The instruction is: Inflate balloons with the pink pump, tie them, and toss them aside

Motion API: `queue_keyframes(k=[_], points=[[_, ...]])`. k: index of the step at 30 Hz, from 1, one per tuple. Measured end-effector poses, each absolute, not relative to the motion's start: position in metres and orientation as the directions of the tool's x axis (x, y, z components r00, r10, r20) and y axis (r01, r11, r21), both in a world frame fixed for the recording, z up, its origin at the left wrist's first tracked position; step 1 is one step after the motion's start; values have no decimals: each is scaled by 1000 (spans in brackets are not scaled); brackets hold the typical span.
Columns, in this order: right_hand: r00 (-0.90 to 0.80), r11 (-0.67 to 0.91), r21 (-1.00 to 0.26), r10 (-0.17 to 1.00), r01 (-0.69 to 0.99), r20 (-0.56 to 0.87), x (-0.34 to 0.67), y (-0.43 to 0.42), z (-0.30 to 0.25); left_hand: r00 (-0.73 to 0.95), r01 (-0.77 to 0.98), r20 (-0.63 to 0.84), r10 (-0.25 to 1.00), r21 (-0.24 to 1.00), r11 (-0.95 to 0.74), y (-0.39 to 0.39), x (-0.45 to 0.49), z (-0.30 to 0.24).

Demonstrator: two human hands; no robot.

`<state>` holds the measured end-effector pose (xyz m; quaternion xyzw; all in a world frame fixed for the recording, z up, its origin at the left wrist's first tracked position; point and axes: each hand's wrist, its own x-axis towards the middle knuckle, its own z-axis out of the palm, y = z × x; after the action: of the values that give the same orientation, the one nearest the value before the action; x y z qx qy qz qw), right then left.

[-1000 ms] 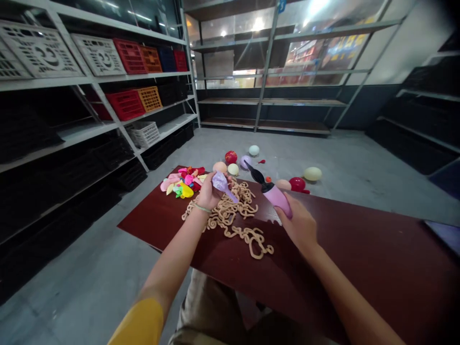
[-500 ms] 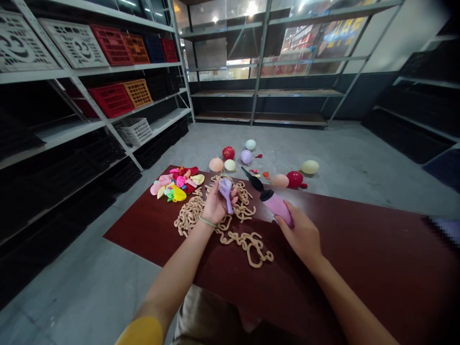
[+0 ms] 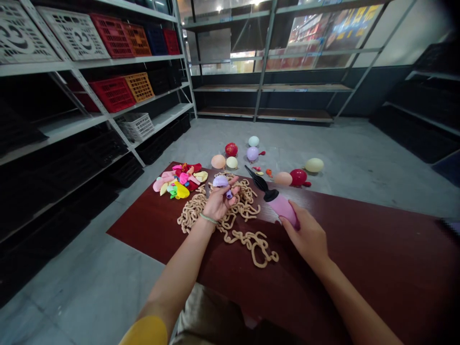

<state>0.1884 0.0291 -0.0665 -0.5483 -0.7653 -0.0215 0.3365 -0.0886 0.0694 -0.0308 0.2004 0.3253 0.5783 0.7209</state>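
My left hand pinches a limp purple balloon above a tangle of beige chain on the dark red table. My right hand is wrapped round the pink body of a hand pump, whose black nozzle points up and left toward the balloon. The nozzle tip and the balloon are a short way apart. A heap of uninflated coloured balloons lies at the table's far left corner.
Several inflated balloons lie on the grey floor beyond the table. Metal shelving with red, orange and white crates lines the left wall. More bare shelves stand at the back and right.
My left hand has turned the purple balloon, and its neck now points down toward my fingers. The pump has stayed in my right hand. The view has tilted slightly downward.
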Motion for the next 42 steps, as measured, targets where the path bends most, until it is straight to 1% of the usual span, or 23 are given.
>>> queue_keyframes(k=[5, 12, 14, 16, 19, 21, 25, 30, 32, 37, 42], points=[[-188, 422, -311, 800, 852, 570, 188, 28, -65, 115, -761, -329, 937, 577, 296, 73, -94, -29], [-222, 445, -240, 760, 863, 610, 188, 29, -64, 13, -852, -318, 948, 493, 176, 75, -93, -31], [-230, 447, -216, 748, 868, 622, 189, 29, -64, -27, -854, -306, 952, 502, 137, 76, -93, -33], [-253, 460, -179, 727, 870, 638, 190, 28, -63, -62, -831, -271, 961, 547, 101, 76, -92, -34], [-319, 504, -114, 689, 856, 650, 190, 24, -60, -125, -781, -185, 975, 625, 19, 76, -91, -34], [-363, 531, -78, 673, 844, 645, 189, 21, -58, -178, -766, -128, 976, 641, -56, 76, -90, -33], [-419, 557, -29, 658, 830, 626, 182, 16, -56, -243, -784, -79, 967, 603, -148, 74, -89, -28], [-439, 562, 0, 645, 827, 626, 174, 16, -59, -202, -852, -56, 978, 503, -147, 69, -83, -23], [-444, 562, 7, 646, 827, 622, 172, 16, -59, -198, -864, -53, 979, 482, -148, 67, -80, -23], [-413, 520, 5, 672, 854, 614, 170, 13, -57, -252, -851, -70, 965, 491, -187, 66, -70, -21], [-409, 513, 24, 653, 858, 637, 165, 14, -57, -260, -826, -78, 962, 534, -180, 66, -63, -25]])
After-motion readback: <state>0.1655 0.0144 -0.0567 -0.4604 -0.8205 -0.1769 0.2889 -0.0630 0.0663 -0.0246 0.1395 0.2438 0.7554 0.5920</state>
